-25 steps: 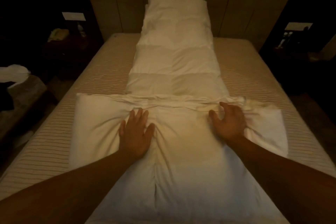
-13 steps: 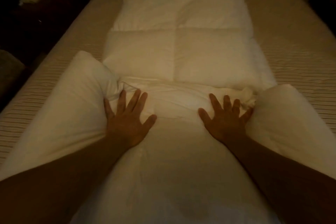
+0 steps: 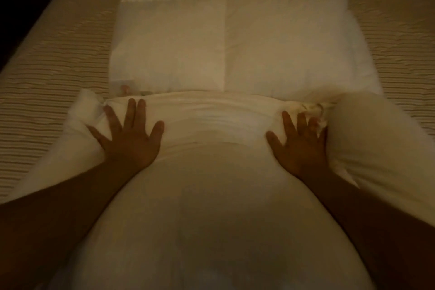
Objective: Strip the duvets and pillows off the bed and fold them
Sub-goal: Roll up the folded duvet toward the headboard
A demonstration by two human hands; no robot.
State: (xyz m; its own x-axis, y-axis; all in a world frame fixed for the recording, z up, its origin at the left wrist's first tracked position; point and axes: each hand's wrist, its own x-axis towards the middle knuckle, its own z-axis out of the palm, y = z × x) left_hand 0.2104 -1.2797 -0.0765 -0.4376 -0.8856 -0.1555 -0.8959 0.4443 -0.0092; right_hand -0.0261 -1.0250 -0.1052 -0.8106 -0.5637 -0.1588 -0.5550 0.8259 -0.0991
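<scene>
- The left hand (image 3: 128, 141) is pressing flat, fingers spread and straight, into the pillow (image 3: 211, 195).
- The right hand (image 3: 300, 146) is pressing down flat too, fingers splayed, grasping nothing, its fingertips sitting at bunched fabric on the pillow's far edge.
- The pillow is lying crosswise at the near end of the bed (image 3: 58, 59), its long axis running left to right, both ends puffing up outside the hands.
- The folded duvet (image 3: 223, 30) is stretching away lengthwise up the middle of the bed, its near end touching the pillow's far edge.
</scene>
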